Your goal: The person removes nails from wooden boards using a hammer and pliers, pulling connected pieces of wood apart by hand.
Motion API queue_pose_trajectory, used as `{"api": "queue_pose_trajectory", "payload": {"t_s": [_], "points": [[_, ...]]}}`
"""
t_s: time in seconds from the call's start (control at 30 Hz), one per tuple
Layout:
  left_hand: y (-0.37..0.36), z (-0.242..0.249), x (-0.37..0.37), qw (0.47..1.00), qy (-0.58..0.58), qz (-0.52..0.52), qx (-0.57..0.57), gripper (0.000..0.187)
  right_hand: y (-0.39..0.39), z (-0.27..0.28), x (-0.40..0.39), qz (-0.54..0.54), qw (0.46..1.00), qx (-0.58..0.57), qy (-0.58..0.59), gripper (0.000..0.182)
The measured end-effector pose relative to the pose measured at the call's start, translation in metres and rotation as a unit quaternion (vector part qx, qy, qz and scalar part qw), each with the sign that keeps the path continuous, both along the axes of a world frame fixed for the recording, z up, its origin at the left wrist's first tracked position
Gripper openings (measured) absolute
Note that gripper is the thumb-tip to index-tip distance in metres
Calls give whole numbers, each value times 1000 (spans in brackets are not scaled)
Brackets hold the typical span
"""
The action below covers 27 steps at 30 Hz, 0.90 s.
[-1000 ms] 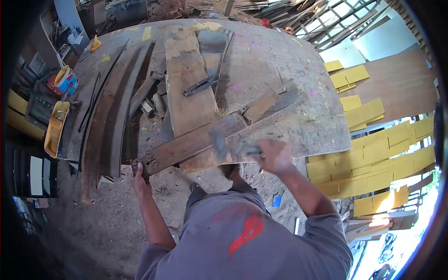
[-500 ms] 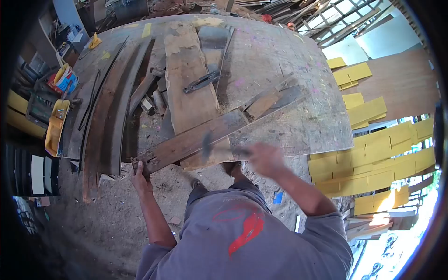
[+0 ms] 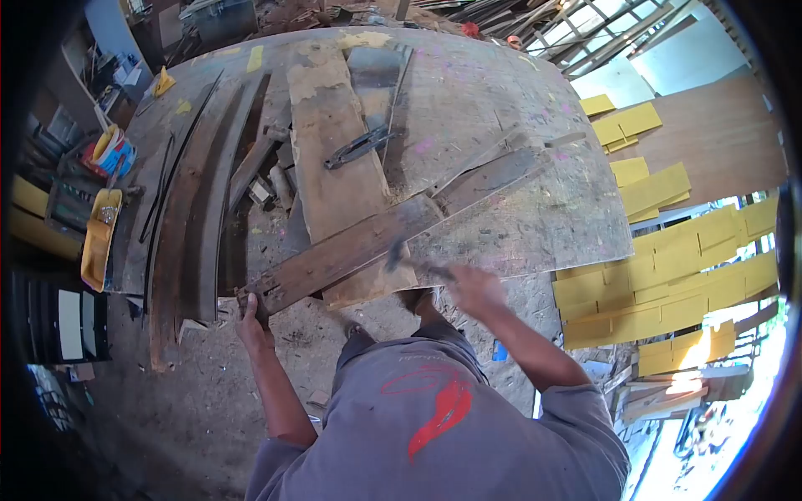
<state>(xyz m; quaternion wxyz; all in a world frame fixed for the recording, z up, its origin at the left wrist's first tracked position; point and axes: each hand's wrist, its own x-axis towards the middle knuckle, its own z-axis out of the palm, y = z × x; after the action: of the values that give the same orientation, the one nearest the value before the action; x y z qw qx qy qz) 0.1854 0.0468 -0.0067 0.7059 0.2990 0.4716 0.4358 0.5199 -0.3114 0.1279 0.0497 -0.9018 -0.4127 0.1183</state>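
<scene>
A long brown wooden plank (image 3: 351, 248) lies diagonally over the worktable, its near left end at the table's front edge. My left hand (image 3: 254, 324) grips that end, thumb on top. My right hand (image 3: 476, 292) is closed round the handle of a hammer (image 3: 396, 255), slightly blurred, whose head is over the plank's lower edge. Under the plank runs a wide, worn board (image 3: 330, 142). On this board rests a dark metal tool (image 3: 359, 149), apart from both hands.
Long dark boards (image 3: 188, 192) lie at the left of the worktable (image 3: 518, 100). Wood offcuts (image 3: 261, 188) are beside them. A yellow tray (image 3: 102, 238) and a bucket (image 3: 114, 152) stand at the left edge. Yellow pieces (image 3: 677, 259) are at the right.
The hammer head has moved a little right and is less blurred. My right hand is slightly lower. A loose strip near the plank's far end has shifted, and my left hand keeps its grip.
</scene>
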Motion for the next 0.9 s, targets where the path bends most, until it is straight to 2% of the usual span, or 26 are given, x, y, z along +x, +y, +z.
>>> {"api": "queue_pose_trajectory", "payload": {"t_s": [0.1, 0.13, 0.23, 0.33, 0.43, 0.57, 0.67, 0.77, 0.87, 0.9], "points": [[-2, -1, -4, 1000, 16, -4, 2, 40, 3, 4, -21, 37, 998, 16, 38, 43], [-2, 2, -4, 1000, 24, -6, 2, 41, -5, -6, -17, 27, 996, 87, 24, 44], [-2, 11, -3, 999, 15, -31, 0, 43, -36, -17, 5, -121, 984, 98, 86, 39], [-1, 5, -3, 1000, 12, -25, -14, 42, -68, -36, 18, -263, 942, 178, 104, 32], [4, -6, -7, 999, 20, -30, -11, 41, -87, -37, 23, -328, 925, 183, 50, 31], [3, -1, -10, 998, 51, -33, -23, 38, -110, -52, 44, -364, 914, 181, 13, 31], [-2, 7, -3, 997, 71, -27, -26, 37, -116, -66, 64, -349, 922, 163, -34, 34], [-7, 18, 2, 996, 85, -21, -16, 37, -105, -51, 72, -218, 947, 233, -40, 36], [-6, 15, 3, 995, 90, -2, -30, 37, -76, -39, 61, -56, 975, 209, 50, 37], [-5, 15, 4, 995, 96, 4, -34, 37, -61, -29, 50, -3, 986, 153, 70, 37]]}}
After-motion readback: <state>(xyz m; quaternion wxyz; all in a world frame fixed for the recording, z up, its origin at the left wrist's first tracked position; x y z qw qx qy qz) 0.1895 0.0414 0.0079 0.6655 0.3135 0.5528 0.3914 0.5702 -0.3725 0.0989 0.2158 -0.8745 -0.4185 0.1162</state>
